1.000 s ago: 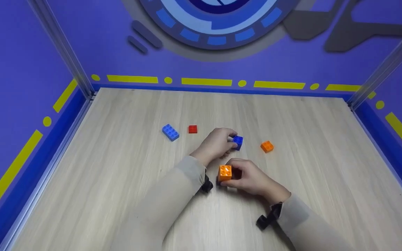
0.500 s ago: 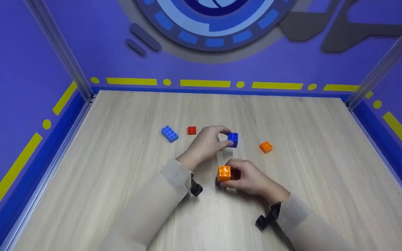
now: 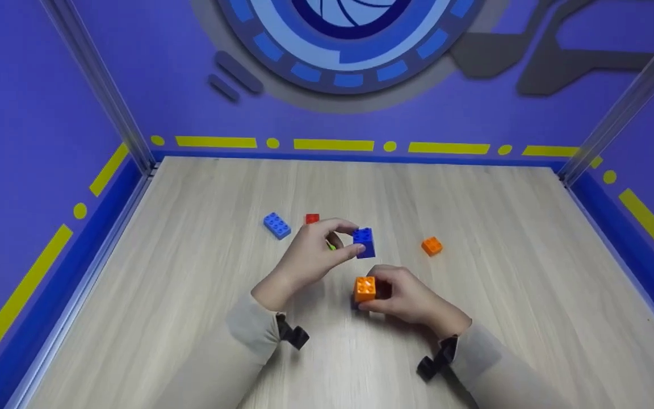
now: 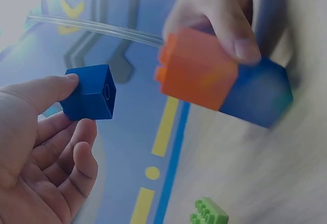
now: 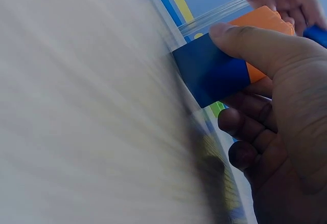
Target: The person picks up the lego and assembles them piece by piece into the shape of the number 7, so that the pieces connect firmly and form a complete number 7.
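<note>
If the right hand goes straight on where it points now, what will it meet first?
Most likely the left hand, ahead beyond the held orange block; heights are unclear, so the right hand might pass underneath.

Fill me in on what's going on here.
Someone is handling toy bricks at a table. The left hand pinches a dark blue brick above it; the right hand holds an orange-and-blue stack. The two pieces are apart. A light blue brick, red brick, loose orange brick and green brick lie on the table.
</note>
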`<state>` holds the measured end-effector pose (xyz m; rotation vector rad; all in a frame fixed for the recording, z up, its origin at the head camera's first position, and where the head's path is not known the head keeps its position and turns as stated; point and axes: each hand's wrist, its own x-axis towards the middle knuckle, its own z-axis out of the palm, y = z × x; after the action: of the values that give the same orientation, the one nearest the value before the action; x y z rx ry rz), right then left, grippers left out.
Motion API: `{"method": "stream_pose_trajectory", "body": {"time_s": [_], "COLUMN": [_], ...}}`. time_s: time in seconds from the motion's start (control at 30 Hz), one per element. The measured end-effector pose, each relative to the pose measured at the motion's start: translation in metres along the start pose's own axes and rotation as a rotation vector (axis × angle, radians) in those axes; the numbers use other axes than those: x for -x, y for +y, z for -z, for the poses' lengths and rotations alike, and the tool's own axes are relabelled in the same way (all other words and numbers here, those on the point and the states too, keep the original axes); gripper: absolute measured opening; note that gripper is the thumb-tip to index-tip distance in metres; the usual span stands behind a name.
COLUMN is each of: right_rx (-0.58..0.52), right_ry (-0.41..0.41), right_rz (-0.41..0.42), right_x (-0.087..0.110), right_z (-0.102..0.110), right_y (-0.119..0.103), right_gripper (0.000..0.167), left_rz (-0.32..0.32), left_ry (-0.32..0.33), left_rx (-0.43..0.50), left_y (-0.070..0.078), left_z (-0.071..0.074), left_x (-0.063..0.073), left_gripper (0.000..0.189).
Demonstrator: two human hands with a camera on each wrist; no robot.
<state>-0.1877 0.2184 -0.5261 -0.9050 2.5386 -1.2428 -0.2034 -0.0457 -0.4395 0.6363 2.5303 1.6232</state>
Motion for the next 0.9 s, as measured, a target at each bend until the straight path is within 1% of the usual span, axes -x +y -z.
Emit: {"method": "stream_pose_trajectory", "body": {"time_s": [0.07, 0.17, 0.23, 0.33, 0.5, 0.6, 0.73, 0.9], "right_rx": [0.002, -0.001, -0.008, -0.024, -0.03, -0.037, -0.049, -0.052], "right_ry": [0.002, -0.008, -0.017, -0.016, -0.004, -0.006, -0.018, -0.014], "right_rz": [0.008, 0.008, 0.001, -0.011, 0.001, 0.003, 0.006, -0.003], "right_x": [0.0, 0.001, 0.003, 0.006, 0.006, 0.004, 0.001, -0.001], "right_z": [-0.001, -0.003, -0.005, -0.006, -0.003, -0.001, -0.001, 0.0], "right_y": [0.001, 0.001, 0.002, 0.003, 0.004, 0.003, 0.001, -0.001], "right_gripper": [0.026, 0.026, 0.026, 0.026, 0.029, 0.036, 0.044, 0.044], "left_rz": [-0.014, -0.01, -0.006, -0.007, -0.013, -0.015, -0.008, -0.024], "left_ry": [0.016, 0.037, 0.035, 0.013, -0.033, -0.07, -0.097, -0.113], "left_rx": [0.027, 0.056, 0.064, 0.076, 0.134, 0.169, 0.171, 0.161], "left_y": [-0.001, -0.003, -0.003, -0.002, -0.001, -0.002, -0.005, -0.009], "left_z": [0.002, 0.004, 0.004, 0.003, -0.002, -0.006, -0.012, -0.016], "left_x": [0.007, 0.017, 0.021, 0.025, 0.026, 0.025, 0.024, 0.023], "left_gripper": [0.038, 0.035, 0.035, 0.035, 0.032, 0.032, 0.032, 0.034]}}
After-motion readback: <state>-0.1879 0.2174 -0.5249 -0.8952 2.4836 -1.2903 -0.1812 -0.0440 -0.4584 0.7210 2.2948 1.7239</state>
